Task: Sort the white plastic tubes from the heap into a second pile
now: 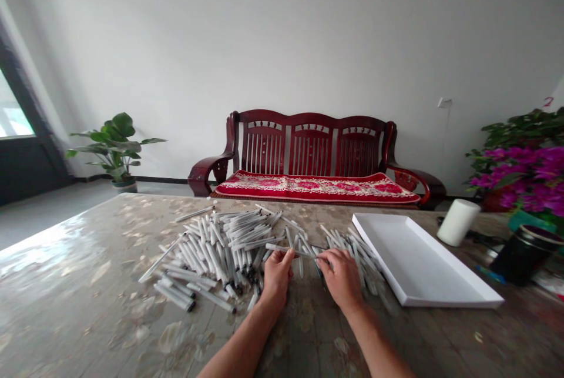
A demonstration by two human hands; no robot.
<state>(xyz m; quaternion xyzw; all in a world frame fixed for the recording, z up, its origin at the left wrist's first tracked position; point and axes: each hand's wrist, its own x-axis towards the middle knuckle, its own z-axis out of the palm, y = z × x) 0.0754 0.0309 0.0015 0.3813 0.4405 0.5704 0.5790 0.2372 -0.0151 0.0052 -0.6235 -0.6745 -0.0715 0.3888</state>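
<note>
One pale pen (277, 247) is held crosswise between two grips: the left hand (277, 277) clamped round its barrel, the right hand (341, 279) pinching its right end, both equally near. Just past them, a larger pile of pens (215, 248) spreads leftward on the bench (88, 307), a smaller pile (356, 250) rightward; beyond, a dark-red settee (311, 138).

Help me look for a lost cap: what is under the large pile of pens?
The patterned tabletop shows around the large pile of pens, right up to its edges. Beneath the middle, the overlapping pens cover the surface, so anything small there cannot be seen.
</note>
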